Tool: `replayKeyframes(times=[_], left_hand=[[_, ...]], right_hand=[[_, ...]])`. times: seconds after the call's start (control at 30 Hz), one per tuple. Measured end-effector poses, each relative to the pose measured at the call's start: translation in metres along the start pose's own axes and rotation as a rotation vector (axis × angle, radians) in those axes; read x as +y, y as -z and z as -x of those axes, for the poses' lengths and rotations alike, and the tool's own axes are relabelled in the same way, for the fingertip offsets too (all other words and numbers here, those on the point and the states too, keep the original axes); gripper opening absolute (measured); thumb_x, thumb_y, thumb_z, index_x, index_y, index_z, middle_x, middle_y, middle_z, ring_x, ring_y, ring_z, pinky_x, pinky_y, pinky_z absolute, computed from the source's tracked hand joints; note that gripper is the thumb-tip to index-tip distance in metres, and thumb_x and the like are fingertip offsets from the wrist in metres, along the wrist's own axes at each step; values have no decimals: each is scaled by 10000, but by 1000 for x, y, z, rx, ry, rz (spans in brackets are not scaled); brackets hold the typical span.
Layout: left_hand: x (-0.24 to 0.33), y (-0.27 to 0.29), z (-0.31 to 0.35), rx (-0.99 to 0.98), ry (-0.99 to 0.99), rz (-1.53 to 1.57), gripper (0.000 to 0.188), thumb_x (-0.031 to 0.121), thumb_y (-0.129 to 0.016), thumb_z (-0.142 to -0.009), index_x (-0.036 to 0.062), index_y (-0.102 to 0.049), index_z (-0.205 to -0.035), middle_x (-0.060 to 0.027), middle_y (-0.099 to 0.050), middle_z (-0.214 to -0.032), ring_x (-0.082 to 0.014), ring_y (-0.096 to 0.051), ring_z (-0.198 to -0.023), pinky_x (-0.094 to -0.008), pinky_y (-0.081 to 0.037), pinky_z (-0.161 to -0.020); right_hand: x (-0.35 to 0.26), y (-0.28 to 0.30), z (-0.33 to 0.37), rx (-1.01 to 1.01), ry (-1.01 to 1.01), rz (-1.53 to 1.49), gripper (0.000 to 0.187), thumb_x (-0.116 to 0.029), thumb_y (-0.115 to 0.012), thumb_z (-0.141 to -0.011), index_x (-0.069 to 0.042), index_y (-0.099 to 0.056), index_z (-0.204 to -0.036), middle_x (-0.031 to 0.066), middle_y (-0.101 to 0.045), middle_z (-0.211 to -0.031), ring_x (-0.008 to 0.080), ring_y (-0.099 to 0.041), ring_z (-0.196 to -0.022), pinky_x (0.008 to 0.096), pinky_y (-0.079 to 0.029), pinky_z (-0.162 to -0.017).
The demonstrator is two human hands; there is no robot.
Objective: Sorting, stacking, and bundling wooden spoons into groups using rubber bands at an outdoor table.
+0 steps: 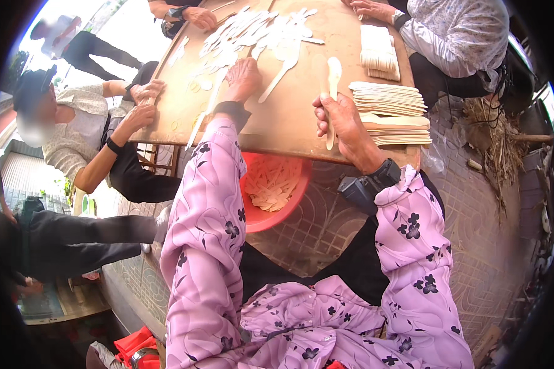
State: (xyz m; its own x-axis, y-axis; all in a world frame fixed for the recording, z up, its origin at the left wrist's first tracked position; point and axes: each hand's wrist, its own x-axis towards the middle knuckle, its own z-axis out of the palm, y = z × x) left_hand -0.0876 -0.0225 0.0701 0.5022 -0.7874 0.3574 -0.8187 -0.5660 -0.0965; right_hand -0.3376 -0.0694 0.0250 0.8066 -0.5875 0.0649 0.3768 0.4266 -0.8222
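So the right hand [346, 123] has a wooden stick [333, 77] pinched between thumb and fingers, held pretty much upright, with its rounded, wider end poking up past the thumb and the other end sticking out below the hand. It's over the near part of the table [326, 49], just left of a neat stack [388, 101] of the same pale stuff. The left hand [243, 79] is palm down near the loose pile [246, 27], fingers pointing away; can't tell if it's gripping anything, since the fingertips are hidden. A long piece [204, 120] slants alongside that wrist and pokes over the table edge, and a wide-headed one [287, 58] lies to the right of the hand. Another stack [377, 52] sits farther back on the right. Down below, partly under the table, there's a red tub [280, 220] with a heap of wooden pieces [271, 181] in it. Both sleeves [206, 227] are pink with black flowers, and there's a dark band on each wrist. Other people are around the table too: a co-worker's hands [143, 111] rest at the left edge, another hand [200, 18] is at the far side, and someone in a patterned top [458, 27] is at the right.
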Motion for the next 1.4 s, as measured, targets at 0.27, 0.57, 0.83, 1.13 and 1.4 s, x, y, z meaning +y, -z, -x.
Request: replayKeyframes(times=[0.27,0.57,0.83,1.13,1.4], left_hand=[[15,6,-18,-316,127,-193,206,82,-545,-739,40,-672,-896,-166,-656,-957,-320,-635,-914,-396,-499,-711],[-8,28,33,-350,93,217,213,196,-515,-792,1,-499,-708,-145,-605,-634,-174,-524,-475,-329,-432,-437],[38,74,92,-377,166,1006,269,264,-506,-903,34,-493,-762,-87,-597,-595,-71,-437,-387,-216,-345,-352],[125,76,122,-128,-119,222,152,165,-472,-830,25,-475,-771,-239,-577,-662,-431,-578,-696,-518,-432,-603],[125,73,122,-31,25,327,189,210,-477,-859,32,-475,-794,-194,-585,-668,-411,-575,-679,-508,-420,-597]], right_hand=[[4,-10,6,-98,-20,61,287,-294,-465,-927,-11,-495,-899,-17,-450,-688,49,-437,-548,213,-423,-477],[6,-9,4,-114,-149,-34,230,-232,-453,-934,-5,-490,-917,1,-461,-701,69,-450,-553,223,-426,-489],[10,-4,3,-50,-200,-68,190,-176,-458,-928,5,-505,-955,20,-483,-724,102,-476,-569,238,-447,-519],[20,-2,3,-87,-110,-242,233,-231,-446,-956,-28,-533,-1030,30,-572,-888,111,-552,-776,258,-491,-677],[14,-1,1,-154,-76,-249,243,-234,-439,-960,-29,-545,-1036,27,-586,-954,97,-542,-892,260,-441,-812]])
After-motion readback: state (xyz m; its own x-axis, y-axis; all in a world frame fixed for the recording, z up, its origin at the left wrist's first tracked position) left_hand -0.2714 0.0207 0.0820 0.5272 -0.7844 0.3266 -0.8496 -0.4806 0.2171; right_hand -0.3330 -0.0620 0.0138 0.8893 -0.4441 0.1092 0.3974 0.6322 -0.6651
